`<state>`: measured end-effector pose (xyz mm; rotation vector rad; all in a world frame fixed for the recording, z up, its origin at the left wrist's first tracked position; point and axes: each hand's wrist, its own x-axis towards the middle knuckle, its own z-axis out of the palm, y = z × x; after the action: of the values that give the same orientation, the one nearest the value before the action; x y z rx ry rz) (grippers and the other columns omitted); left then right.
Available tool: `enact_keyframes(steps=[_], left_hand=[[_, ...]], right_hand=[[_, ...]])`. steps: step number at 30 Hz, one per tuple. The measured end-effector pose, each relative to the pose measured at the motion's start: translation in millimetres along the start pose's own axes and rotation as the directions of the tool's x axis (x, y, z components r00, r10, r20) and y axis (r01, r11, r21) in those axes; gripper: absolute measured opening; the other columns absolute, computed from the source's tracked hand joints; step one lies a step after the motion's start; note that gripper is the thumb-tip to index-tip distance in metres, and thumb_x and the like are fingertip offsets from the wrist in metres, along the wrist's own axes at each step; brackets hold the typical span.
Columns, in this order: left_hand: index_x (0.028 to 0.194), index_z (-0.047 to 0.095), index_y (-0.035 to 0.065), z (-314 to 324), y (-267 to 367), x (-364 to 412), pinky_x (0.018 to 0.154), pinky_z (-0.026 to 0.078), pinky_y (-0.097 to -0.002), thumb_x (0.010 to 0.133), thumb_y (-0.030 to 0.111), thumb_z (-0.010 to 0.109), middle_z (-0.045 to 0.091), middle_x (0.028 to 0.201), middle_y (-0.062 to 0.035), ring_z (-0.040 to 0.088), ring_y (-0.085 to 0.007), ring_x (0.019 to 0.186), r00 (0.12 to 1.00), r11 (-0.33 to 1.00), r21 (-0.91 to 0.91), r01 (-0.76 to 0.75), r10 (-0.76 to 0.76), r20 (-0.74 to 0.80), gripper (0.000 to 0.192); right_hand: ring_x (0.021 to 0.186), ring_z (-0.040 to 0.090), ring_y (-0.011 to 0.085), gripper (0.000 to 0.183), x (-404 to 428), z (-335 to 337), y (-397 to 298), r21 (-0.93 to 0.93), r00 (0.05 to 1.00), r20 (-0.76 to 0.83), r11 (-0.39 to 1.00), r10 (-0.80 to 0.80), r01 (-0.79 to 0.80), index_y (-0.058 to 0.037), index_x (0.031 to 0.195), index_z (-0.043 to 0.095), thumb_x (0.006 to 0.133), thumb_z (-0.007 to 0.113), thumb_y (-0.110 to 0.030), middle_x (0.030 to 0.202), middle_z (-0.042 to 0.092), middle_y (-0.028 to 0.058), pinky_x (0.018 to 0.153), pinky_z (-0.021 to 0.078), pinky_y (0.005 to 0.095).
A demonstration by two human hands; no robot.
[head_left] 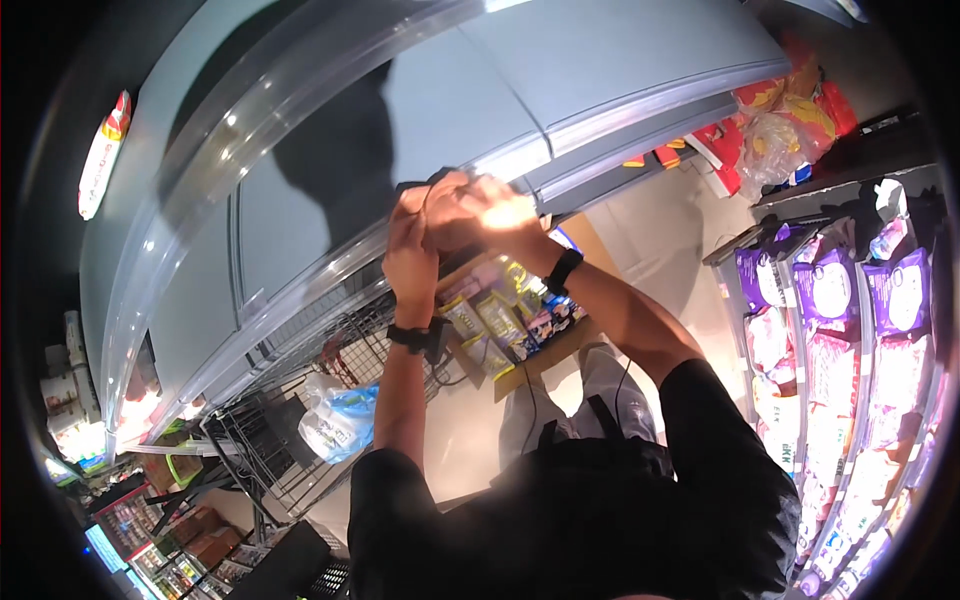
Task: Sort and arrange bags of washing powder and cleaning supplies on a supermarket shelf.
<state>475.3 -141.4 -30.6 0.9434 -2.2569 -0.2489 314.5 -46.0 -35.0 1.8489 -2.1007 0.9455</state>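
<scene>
My left hand (411, 259) and my right hand (502, 214) are raised close together in front of the clear plastic front strip of a grey shelf (457, 90). Their fingers meet and overlap. Something dark (420, 184) shows at the fingertips, but glare and the fingers hide what it is. Both wrists wear black bands. Below the hands, an opened cardboard box (540, 360) stands by my legs, filled with several packaged goods (499, 319) in yellow, pink and dark blue.
Left of my legs stands a wire cart (262, 465) with a white and blue plastic bag (337, 420). Rows of purple and pink packets (829, 292) fill the right shelf. Red and yellow bags (787, 135) lie beyond the grey shelf's end. One white-red packet (103, 161) is far left.
</scene>
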Motion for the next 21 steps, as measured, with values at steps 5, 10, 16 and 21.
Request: enact_keyframes(steps=[5,10,16,21], left_hand=[[0.097,0.071,0.0100,37,18,1,0.071,0.057,-0.0388,0.081,0.008,0.066,0.068,0.112,-0.0050,0.068,-0.0287,0.094,0.999,0.999,0.021,0.038,-0.038,0.014,0.017],[0.109,0.070,0.0055,80,103,28,0.086,0.054,-0.0433,0.080,0.002,0.062,0.065,0.121,-0.0159,0.063,-0.0359,0.109,0.999,1.000,-0.003,-0.015,0.015,-0.044,0.030],[0.122,0.068,0.0076,133,192,58,0.088,0.052,-0.0409,0.078,-0.004,0.059,0.067,0.105,-0.0142,0.064,-0.0352,0.099,0.982,0.994,-0.109,0.023,-0.042,-0.183,0.046],[0.125,0.067,0.0122,174,241,74,0.086,0.054,-0.0398,0.075,-0.005,0.062,0.066,0.105,-0.0115,0.064,-0.0338,0.101,0.998,0.991,-0.132,0.009,-0.018,-0.061,0.053]], right_hand=[[0.089,0.062,0.0246,0.039,2,-17,42,-0.062,0.976,-0.178,0.991,-0.128,0.119,-0.0141,0.108,0.066,0.069,0.068,-0.013,0.096,0.058,0.0059,0.059,0.0549,0.0315],[0.097,0.063,0.0261,0.052,-4,-57,119,0.040,0.996,-0.072,0.998,-0.054,0.057,-0.0120,0.121,0.062,0.070,0.071,-0.020,0.110,0.060,0.0073,0.067,0.0562,0.0332],[0.105,0.061,0.0307,0.066,-9,-94,200,0.281,0.996,0.088,0.959,0.013,-0.037,-0.0166,0.134,0.058,0.070,0.074,-0.015,0.121,0.055,0.0120,0.078,0.0550,0.0410],[0.102,0.063,0.0291,0.069,-24,-132,261,0.223,0.994,0.049,0.969,0.096,-0.104,-0.0193,0.134,0.058,0.068,0.074,-0.009,0.114,0.059,0.0070,0.077,0.0581,0.0385]])
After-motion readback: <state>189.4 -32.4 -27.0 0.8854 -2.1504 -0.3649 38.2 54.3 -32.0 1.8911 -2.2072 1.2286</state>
